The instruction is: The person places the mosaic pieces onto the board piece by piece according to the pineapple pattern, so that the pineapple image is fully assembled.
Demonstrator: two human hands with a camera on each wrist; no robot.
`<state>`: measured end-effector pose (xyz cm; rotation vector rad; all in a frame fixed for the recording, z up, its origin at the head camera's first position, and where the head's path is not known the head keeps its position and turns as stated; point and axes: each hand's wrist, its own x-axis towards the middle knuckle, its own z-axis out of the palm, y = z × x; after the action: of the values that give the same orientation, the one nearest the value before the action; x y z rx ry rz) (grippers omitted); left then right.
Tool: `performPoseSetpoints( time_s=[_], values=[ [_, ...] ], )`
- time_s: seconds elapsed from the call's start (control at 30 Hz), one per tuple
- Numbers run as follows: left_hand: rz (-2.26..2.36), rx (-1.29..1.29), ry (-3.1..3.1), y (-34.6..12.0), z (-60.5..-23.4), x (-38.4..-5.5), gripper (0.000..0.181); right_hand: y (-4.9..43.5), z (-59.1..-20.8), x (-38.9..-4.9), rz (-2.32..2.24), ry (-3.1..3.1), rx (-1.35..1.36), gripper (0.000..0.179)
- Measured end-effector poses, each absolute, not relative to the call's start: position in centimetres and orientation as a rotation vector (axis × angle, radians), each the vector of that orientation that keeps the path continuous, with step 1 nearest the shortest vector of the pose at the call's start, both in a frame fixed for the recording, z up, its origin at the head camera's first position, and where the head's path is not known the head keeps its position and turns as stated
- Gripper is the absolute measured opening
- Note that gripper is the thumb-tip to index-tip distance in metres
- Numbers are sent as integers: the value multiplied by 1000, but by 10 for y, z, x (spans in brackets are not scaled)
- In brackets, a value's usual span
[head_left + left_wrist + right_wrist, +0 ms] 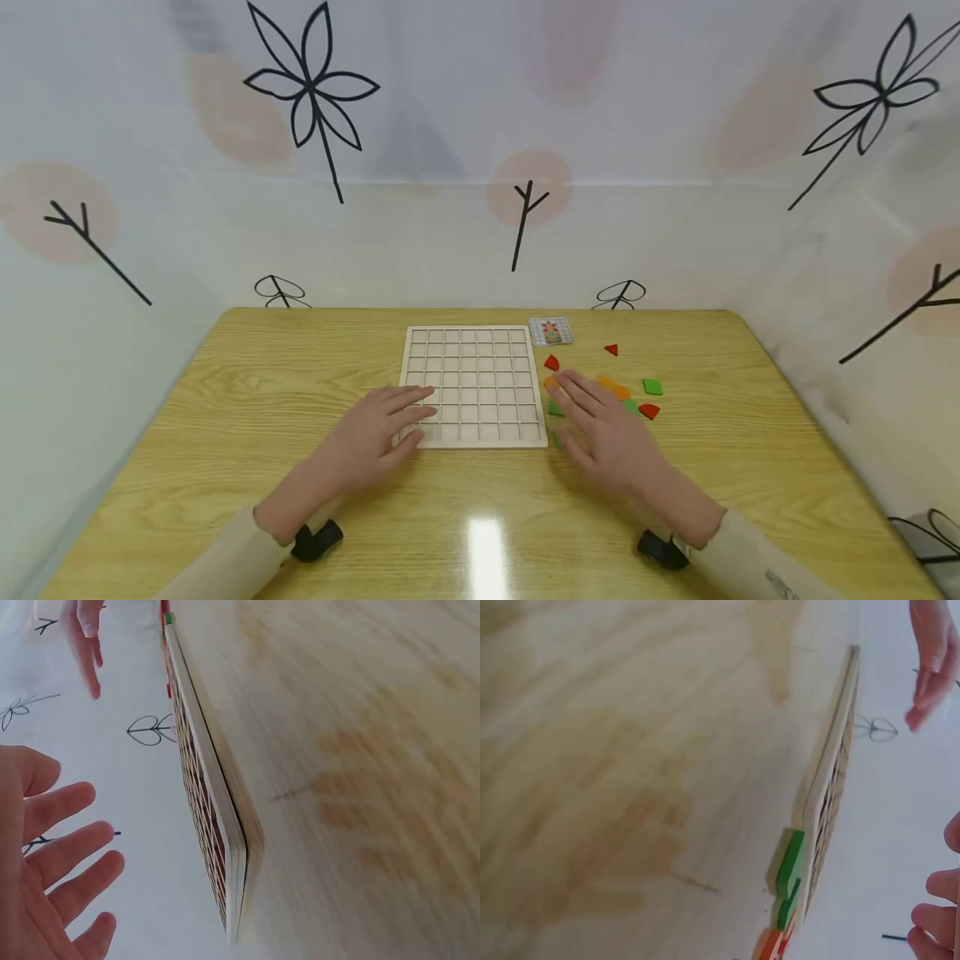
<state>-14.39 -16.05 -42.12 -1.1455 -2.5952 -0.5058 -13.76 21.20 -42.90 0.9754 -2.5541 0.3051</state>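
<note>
A pale wooden grid board (472, 447) with square cells lies on the table. My left hand (371, 437) hovers over its lower left corner, fingers spread and holding nothing; the left wrist view shows the same hand (60, 862) raised off the wood. To the board's right, my right hand (611, 437) is held above loose coloured pieces, its fingers extended and nothing in them. Among those pieces are a red quarter-round piece (649, 411), a green square (652, 387) and an orange piece (617, 389). My right hand partly hides several of them.
A small picture card (551, 331) with a grid and a coloured figure lies by the board's upper right corner. A red triangle (612, 349) sits farther right. White patterned cloth (427, 242) stands behind the wooden table (247, 433) and along its sides.
</note>
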Motion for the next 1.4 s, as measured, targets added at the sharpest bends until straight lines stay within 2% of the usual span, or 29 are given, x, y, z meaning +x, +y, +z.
performPoseSetpoints(
  time_s=[0.13, 0.3, 0.57, 0.8, 1.0, 1.17, 1.4],
  values=[
    [-707, -1095, -2619, -162, -425, -151, 17, 219, -428, -145, 420, -2580, 838, 51],
    [-1109, -892, -2731, -169, -434, -162, 12, 232, -427, -157, 635, -2634, 637, 37],
    [-1654, -560, -2712, -177, -442, -188, 20, 263, -434, -188, 991, -2542, 396, 24],
    [-1895, -366, -2660, -187, -453, -212, 34, 288, -434, -214, 1255, -2567, 132, 29],
    [-1694, -559, -2737, -194, -460, -223, 32, 302, -439, -228, 1392, -2657, 25, 35],
    [-1355, -785, -2836, -197, -465, -228, 36, 304, -441, -240, 1396, -2745, 36, 38],
    [-1147, -986, -2799, -204, -470, -230, 42, 304, -450, -258, 1387, -2825, 92, 38]
  ],
)
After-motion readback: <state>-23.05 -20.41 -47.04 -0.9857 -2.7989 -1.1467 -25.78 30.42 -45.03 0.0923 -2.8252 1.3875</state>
